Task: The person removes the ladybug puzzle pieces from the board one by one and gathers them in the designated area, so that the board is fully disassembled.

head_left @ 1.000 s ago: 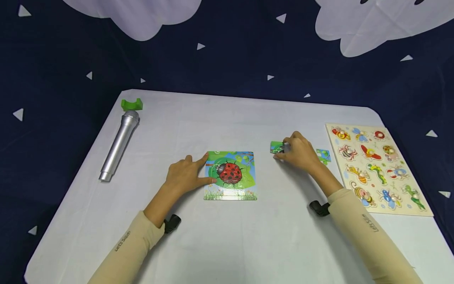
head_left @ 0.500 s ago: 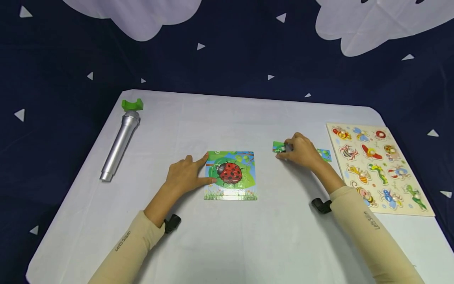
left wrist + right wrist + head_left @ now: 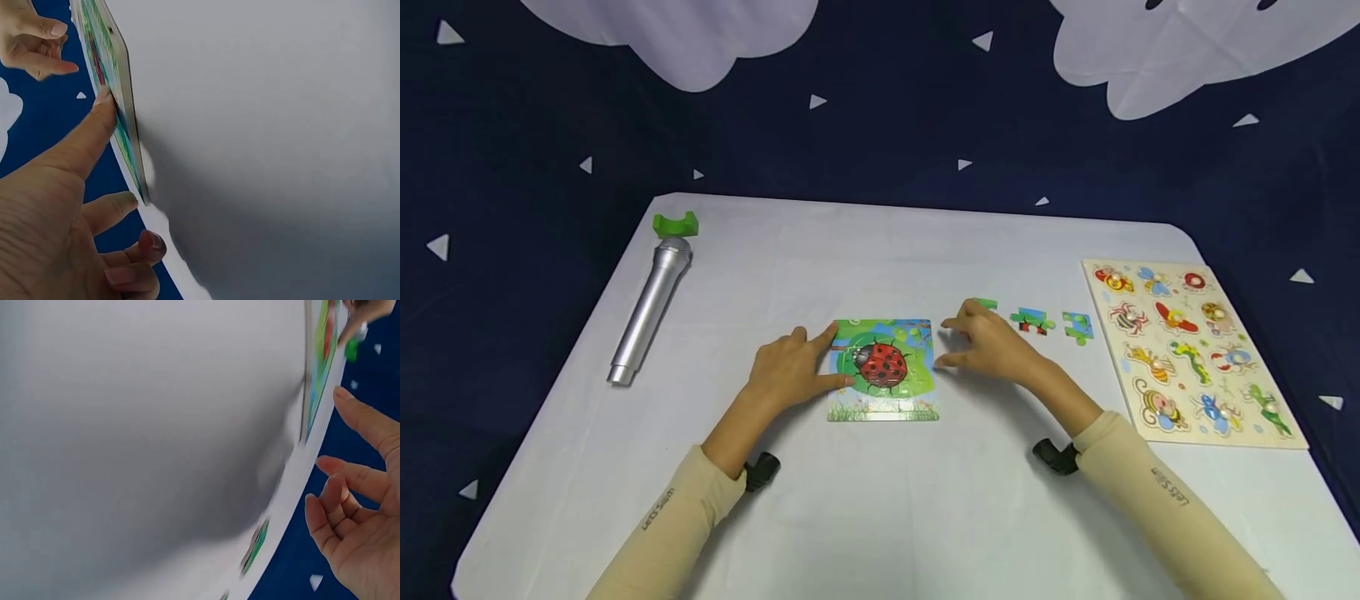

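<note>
A square ladybug jigsaw puzzle (image 3: 882, 367) lies flat on the white table. My left hand (image 3: 786, 371) rests at its left side, thumb and index finger spread and straight; in the left wrist view the thumb (image 3: 81, 140) touches the picture. Beside the right edge hovers my right hand (image 3: 992, 346), thumb and index finger apart with nothing between them. In the right wrist view its other fingers (image 3: 328, 515) are loosely curled. Behind that hand lie loose jigsaw pieces: a partly hidden green one (image 3: 987, 303), one with red (image 3: 1032, 321), and a blue-green one (image 3: 1078, 327).
A wooden insect peg puzzle board (image 3: 1195, 354) lies at the table's right side. On the left are a silver microphone (image 3: 651, 308) and a green curved block (image 3: 676, 225) touching or close to its head. A dark blue patterned cloth (image 3: 880, 142) hangs behind the table (image 3: 865, 508).
My right hand has let go of the jigsaw pieces at the back right and moved left and nearer, to the ladybug puzzle's right edge. The left hand has stayed in place.
</note>
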A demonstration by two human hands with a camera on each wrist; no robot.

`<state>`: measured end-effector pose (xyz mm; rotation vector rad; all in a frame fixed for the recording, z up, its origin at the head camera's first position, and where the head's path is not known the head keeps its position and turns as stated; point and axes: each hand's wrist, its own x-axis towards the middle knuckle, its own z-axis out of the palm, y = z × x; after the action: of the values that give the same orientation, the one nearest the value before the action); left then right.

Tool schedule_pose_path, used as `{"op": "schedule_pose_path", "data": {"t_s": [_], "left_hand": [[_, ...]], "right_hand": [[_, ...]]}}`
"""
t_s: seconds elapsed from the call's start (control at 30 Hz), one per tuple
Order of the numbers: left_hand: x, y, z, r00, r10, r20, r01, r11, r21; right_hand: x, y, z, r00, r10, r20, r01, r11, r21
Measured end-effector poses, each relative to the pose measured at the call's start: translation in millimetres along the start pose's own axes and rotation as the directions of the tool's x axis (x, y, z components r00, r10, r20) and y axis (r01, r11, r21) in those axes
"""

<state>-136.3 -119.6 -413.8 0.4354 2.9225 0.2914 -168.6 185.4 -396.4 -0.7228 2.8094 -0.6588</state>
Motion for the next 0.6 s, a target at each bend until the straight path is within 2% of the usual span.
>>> {"op": "schedule_pose_path", "data": {"t_s": [0.13, 0.3, 0.47, 0.6], "left_hand": [[-3.4, 11.6, 1.9, 0.998, 0.064, -0.012, -0.064, 0.998, 0.018], [-8.3, 31.7, 6.7, 0.991, 0.131, 0.005, -0.131, 0.99, 0.043], [-10.2, 43.5, 12.0, 0.992, 0.122, 0.031, -0.124, 0.988, 0.09], [-10.1, 45.7, 14.8, 0.994, 0.108, 0.022, -0.11, 0.985, 0.134]], "right_hand": [[-1.1, -14.3, 11.0, 0.997, -0.071, 0.014, 0.071, 0.997, 0.014], [-4.0, -23.3, 20.8, 0.996, -0.085, 0.024, 0.085, 0.996, -0.009], [-3.1, -23.1, 23.4, 0.994, -0.087, 0.062, 0.088, 0.996, -0.026], [2.6, -19.0, 21.2, 0.99, -0.09, 0.11, 0.086, 0.996, 0.032]]}}
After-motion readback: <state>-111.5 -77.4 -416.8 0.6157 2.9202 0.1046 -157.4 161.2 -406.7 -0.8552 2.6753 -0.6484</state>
